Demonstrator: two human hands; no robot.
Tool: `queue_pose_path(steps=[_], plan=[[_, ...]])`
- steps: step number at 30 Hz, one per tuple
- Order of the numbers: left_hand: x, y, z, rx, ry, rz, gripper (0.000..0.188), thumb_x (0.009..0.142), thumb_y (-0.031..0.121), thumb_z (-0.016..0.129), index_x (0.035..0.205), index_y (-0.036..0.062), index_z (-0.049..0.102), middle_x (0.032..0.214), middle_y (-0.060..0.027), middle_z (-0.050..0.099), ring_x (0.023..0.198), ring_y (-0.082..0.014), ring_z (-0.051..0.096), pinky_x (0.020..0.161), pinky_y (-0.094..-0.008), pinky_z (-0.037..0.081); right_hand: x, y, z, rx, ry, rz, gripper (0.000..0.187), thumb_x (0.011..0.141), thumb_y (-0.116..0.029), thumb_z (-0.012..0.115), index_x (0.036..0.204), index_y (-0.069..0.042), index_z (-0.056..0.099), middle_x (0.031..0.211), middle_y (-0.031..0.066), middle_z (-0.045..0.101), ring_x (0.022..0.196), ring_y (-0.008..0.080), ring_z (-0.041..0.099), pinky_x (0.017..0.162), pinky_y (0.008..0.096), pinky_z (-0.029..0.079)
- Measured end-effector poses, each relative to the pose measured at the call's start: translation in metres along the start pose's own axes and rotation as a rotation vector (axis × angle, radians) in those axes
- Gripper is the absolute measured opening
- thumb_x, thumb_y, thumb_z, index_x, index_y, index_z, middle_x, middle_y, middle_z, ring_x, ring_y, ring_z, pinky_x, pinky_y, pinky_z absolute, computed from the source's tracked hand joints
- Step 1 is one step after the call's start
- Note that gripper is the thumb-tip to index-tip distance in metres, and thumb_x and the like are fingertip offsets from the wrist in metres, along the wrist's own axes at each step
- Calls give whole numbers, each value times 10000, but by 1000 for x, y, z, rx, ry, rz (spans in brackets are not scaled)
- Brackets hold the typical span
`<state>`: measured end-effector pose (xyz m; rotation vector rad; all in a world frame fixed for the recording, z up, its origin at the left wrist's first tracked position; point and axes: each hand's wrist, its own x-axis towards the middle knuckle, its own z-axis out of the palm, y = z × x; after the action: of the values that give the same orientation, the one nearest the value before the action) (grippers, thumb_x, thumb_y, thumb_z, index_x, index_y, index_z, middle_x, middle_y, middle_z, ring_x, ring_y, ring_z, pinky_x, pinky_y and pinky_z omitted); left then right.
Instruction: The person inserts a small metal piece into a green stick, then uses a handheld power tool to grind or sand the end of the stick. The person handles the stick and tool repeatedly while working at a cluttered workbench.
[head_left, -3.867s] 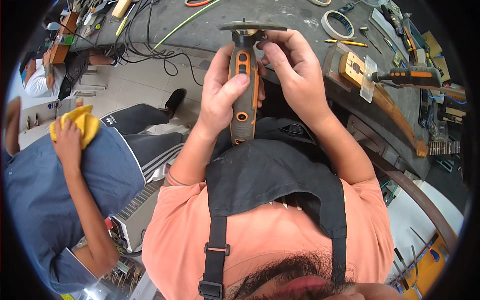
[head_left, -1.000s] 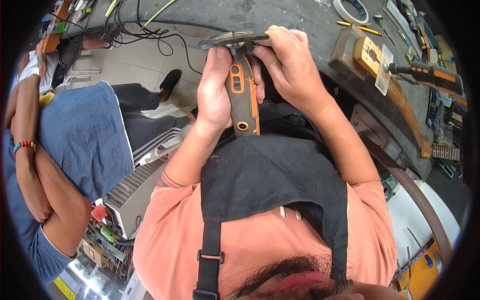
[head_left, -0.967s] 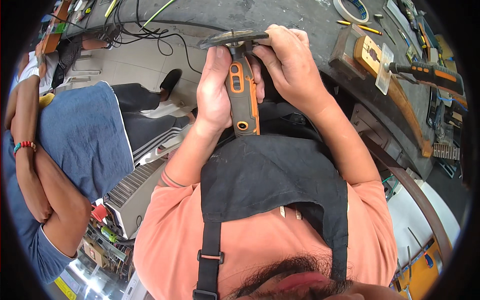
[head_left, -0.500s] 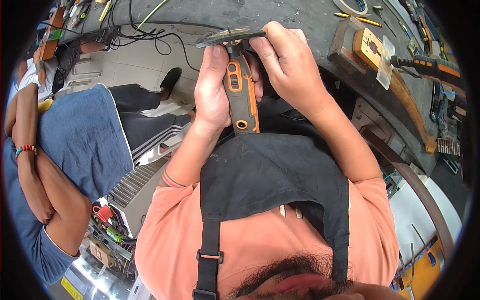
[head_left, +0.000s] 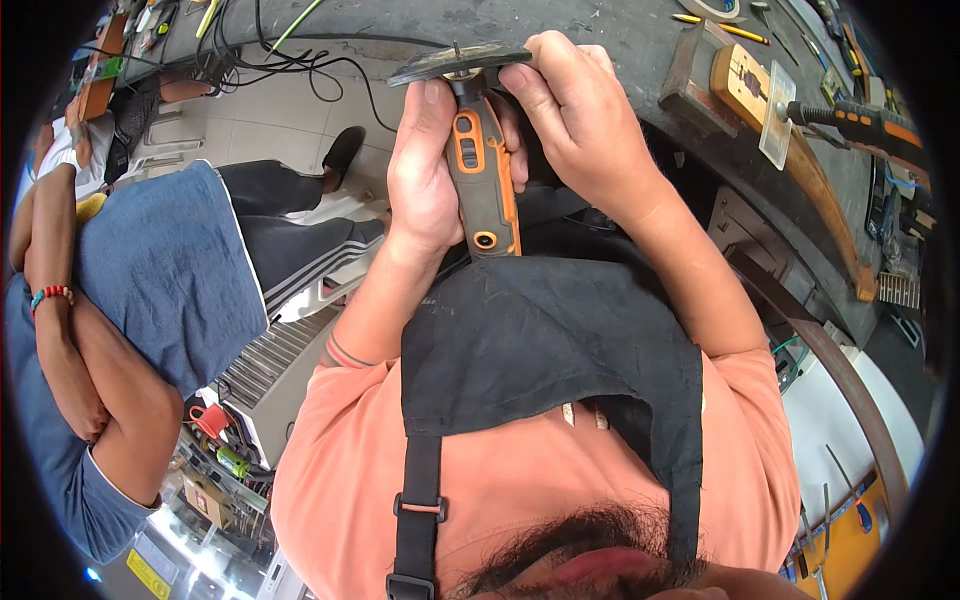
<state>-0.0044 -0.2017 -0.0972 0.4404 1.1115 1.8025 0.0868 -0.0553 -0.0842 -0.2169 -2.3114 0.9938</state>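
Grinder disc [head_left: 470,62] now tilted, bench [head_left: 590,18] beyond

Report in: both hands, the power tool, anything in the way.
Left hand gripping power tool. Right hand at right edge of dark disc, grip unclear. Disc sits at tool's upper end. Black apron hides tool's lower end.

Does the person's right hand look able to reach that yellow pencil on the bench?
Probably yes: the right hand touches the dark disc, but only benchtop seems to lie between hand and yellow pencil.
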Motion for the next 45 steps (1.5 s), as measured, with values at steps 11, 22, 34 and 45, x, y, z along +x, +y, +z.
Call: queue_pose_path(steps=[11,22,34,45], plan=[[-1,-4,-3,-104,-30,52,517,1111,517,288,1130,51,510,823,-142,640,633,-217,657,554,-312,543,-4,5,1,5,-7,-42,118,990,-108,656,1074,-49,598,972,95,655,930,318,584,889,401,446],[-3,-1,0,-26,-28,58,682,1100,570,237,974,-1,588,767,-133,622,657,-219,640,591,-303,528,-1,1,-8,38,-38,-62,141,952,-52,644,1014,-66,518,890,126,553,852,358,568,852,418,387],[-5,0,2,-64,-40,90,618,1111,529,260,1049,-2,570,885,-131,620,679,-232,652,585,-331,553,-3,1,-8,29,-14,-115,162,932,-28,655,1010,-77,522,888,113,556,850,345,580,852,420,388],[-5,-2,-1,-48,-56,83,626,1112,534,253,1045,-2,569,880,-134,621,669,-233,651,577,-326,551,-5,2,-8,29,-1,-146,220,902,-1,675,1022,-74,506,873,102,551,818,338,577,839,419,389]])
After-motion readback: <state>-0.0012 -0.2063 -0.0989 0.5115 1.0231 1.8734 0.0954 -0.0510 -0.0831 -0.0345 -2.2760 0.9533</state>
